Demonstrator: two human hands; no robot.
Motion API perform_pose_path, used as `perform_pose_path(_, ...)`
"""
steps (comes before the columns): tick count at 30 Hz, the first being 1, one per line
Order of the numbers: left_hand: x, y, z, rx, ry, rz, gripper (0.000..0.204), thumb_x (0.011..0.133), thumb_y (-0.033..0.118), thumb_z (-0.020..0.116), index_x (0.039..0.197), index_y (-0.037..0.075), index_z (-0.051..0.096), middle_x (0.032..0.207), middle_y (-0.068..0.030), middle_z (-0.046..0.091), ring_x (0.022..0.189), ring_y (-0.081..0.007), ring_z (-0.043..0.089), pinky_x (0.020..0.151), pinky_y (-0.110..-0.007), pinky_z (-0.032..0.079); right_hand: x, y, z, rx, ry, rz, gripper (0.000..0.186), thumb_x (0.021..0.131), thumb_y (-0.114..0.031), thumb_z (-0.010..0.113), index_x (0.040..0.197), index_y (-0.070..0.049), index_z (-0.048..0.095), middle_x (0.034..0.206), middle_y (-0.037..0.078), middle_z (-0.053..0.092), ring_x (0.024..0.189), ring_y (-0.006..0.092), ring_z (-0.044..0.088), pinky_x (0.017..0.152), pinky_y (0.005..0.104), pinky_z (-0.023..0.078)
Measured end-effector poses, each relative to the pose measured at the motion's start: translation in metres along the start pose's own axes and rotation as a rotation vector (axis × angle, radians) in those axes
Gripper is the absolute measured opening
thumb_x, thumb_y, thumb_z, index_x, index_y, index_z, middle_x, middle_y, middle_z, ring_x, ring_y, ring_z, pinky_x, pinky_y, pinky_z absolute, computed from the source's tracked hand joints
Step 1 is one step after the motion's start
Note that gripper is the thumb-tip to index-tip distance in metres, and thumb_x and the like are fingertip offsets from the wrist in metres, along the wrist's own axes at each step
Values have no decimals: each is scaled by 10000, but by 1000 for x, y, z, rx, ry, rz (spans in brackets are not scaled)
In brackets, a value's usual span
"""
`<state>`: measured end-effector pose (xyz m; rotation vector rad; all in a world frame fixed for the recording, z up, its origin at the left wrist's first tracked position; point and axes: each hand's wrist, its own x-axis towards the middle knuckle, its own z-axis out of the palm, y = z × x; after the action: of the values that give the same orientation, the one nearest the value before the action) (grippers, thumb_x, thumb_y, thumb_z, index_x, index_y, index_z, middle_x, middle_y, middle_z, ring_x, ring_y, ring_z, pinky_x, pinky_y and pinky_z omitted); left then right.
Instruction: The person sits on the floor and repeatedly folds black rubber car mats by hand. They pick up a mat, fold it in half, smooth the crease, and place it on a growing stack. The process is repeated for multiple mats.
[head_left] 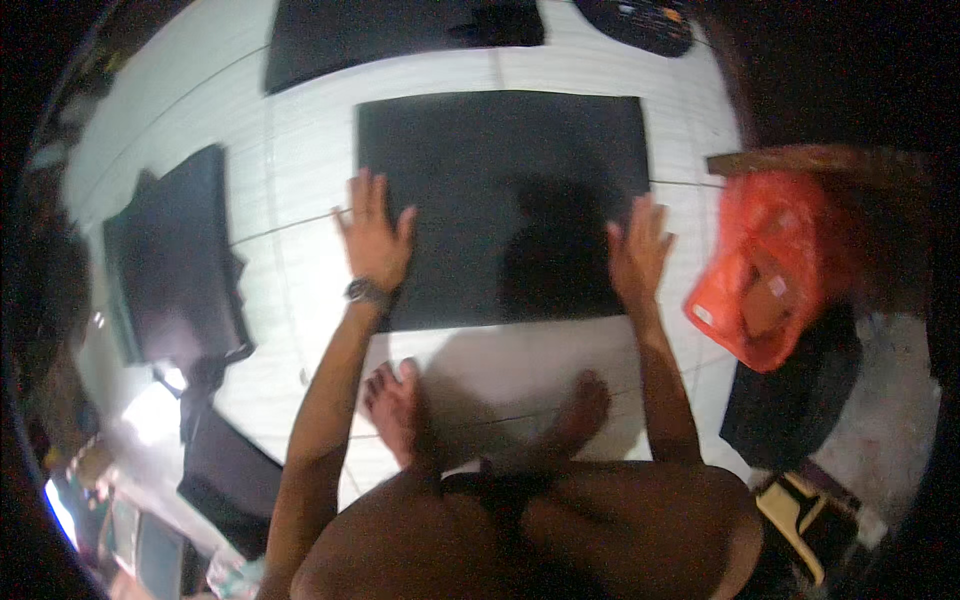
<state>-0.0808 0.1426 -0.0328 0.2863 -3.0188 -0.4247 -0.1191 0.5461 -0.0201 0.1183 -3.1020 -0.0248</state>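
A black rectangular sheet lies flat on the white tiled floor in front of my bare feet. My left hand rests at its left edge, fingers spread and thumb on the sheet, with a watch on the wrist. My right hand lies along the right edge, its fingers also apart. The shadow over the sheet's middle makes that part hard to make out.
More black sheets lie at the far side and left. A dark rounded object is at top right. Right are an orange plastic bag, a wooden edge, dark material and a yellow-handled item. Clutter fills the lower left.
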Motion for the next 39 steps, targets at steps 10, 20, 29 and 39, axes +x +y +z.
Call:
perform_pose_path(10, 2, 11, -4, 30, 22, 15, 656, 1016, 453, 486, 1545, 90, 345, 1662, -100, 210, 1538, -299, 168, 1226, -597, 113, 4, 0, -15, -66, -35, 41, 690, 1032, -449, 467, 1538, -10, 304, 1618, 163, 281, 1496, 368, 260, 1097, 767, 169)
perform_pose_path(20, 4, 12, -3, -188, 27, -8, 598, 1023, 424, 512, 1492, 61, 429, 1629, -155, 272, 1522, -383, 174, 1222, -577, 139, 22, -17, -47, 251, 145, 162, 606, 966, -251, 626, 1457, -5, 371, 1485, 215, 417, 1442, 370, 350, 1080, 738, 270)
perform_pose_path(29, 5, 28, 1, -111, 90, 50, 557, 1033, 375, 514, 1494, 78, 418, 1604, -193, 302, 1493, -447, 204, 1216, -545, 205, 50, -36, -30, 118, 130, -184, 566, 994, -290, 586, 1469, -25, 430, 1601, 199, 287, 1489, 365, 268, 1182, 576, 257)
perform_pose_path(39, 2, 28, 8, -33, 86, 66, 612, 1026, 416, 475, 1527, 82, 368, 1637, -151, 246, 1512, -418, 169, 1220, -568, 190, 52, -4, 0, 291, 115, -5, 767, 992, -517, 520, 1501, 31, 350, 1607, 221, 274, 1504, 376, 234, 1176, 625, 215)
